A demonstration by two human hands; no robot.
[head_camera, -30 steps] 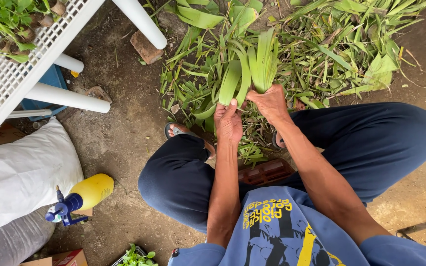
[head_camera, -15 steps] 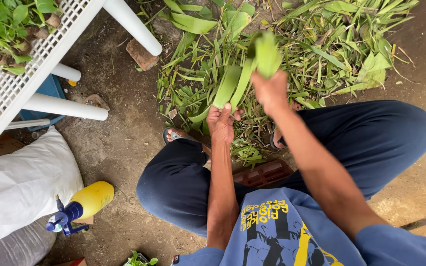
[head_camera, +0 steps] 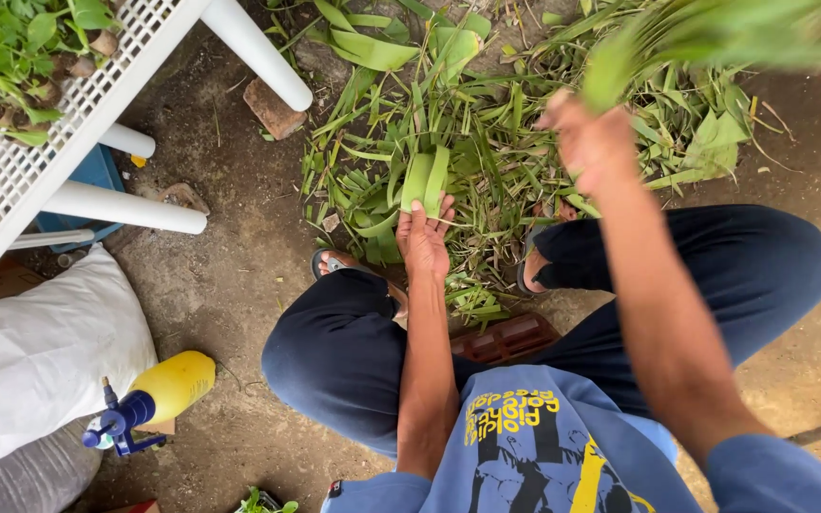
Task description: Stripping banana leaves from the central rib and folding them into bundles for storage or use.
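Note:
I am seated low over a heap of cut green leaves (head_camera: 486, 142) on the dirt. My left hand (head_camera: 424, 239) grips a short folded bundle of leaf strips (head_camera: 426, 179), held upright above the heap. My right hand (head_camera: 589, 142) is raised and blurred to the right of it, closed on a long leafy piece (head_camera: 705, 38) that sweeps toward the top right corner. My dark trousers and blue printed shirt fill the lower frame.
A white lattice table (head_camera: 59, 142) with seedlings stands at upper left, with white legs (head_camera: 258, 52). A white sack (head_camera: 35, 351) and a yellow spray bottle (head_camera: 159, 394) lie at lower left. A brick piece (head_camera: 273, 109) lies by the leaves, a reddish brick (head_camera: 505, 337) under me.
My right hand has pulled a leafy piece away from the left hand's bundle, up and to the right. The left hand has stayed with its strips.

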